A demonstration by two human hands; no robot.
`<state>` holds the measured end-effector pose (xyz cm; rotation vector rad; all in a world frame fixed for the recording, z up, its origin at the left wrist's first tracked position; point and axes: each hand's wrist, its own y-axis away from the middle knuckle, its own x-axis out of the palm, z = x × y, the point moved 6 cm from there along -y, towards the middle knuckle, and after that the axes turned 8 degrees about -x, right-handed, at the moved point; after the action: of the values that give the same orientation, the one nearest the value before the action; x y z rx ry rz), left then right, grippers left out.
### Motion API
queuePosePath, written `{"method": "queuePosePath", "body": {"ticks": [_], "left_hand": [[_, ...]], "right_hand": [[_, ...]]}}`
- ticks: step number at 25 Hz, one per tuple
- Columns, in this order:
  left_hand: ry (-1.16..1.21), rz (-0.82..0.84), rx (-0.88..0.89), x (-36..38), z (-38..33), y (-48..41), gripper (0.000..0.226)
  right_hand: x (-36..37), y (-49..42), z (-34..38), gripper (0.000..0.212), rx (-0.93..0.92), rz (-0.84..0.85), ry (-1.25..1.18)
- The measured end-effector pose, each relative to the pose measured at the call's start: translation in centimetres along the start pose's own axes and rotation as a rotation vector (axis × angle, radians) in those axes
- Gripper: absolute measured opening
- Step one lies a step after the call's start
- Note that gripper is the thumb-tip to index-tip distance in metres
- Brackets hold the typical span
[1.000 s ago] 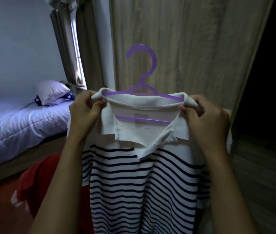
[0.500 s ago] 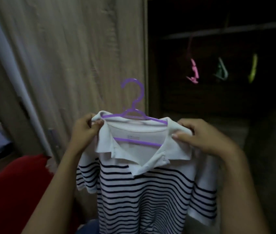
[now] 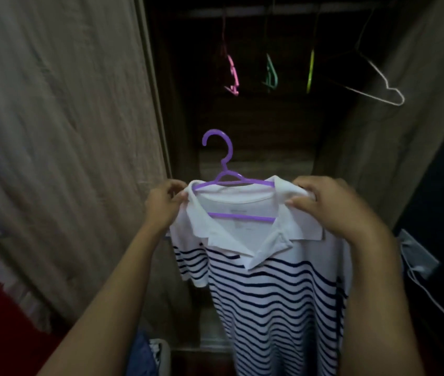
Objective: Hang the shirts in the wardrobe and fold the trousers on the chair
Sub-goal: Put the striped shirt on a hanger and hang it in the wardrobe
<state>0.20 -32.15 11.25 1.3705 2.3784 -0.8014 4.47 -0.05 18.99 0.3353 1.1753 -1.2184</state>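
The wardrobe [image 3: 256, 147] interior is dark, its rail barely visible. Below the rail, the left hand [image 3: 165, 203] and right hand [image 3: 329, 204] pinch the shoulders of a striped polo shirt [image 3: 267, 280] on a purple hanger [image 3: 224, 169]. Pink [image 3: 231, 74], green [image 3: 271, 73], yellow [image 3: 310, 70] and white [image 3: 378, 77] hangers dangle empty from it.

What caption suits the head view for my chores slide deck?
Both hands hold a striped polo shirt on a purple hanger before the open wardrobe's rail.

Navy-striped white shirt [image 3: 269, 289], purple hanger [image 3: 224, 169]
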Motion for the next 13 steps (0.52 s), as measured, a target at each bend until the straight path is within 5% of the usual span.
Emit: {"method": "queuePosePath", "body": {"ticks": [5, 13], "left_hand": [[0.001, -0.090, 0.022, -2.0, -1.4, 0.0, 0.028], [-0.045, -0.422, 0.265, -10.0, -5.9, -2.6, 0.035]], "right_hand": [[2.2, -0.6, 2.1, 0.016, 0.067, -0.135, 0.266], [6.1, -7.3, 7.0, 0.024, 0.128, -0.264, 0.129]]}}
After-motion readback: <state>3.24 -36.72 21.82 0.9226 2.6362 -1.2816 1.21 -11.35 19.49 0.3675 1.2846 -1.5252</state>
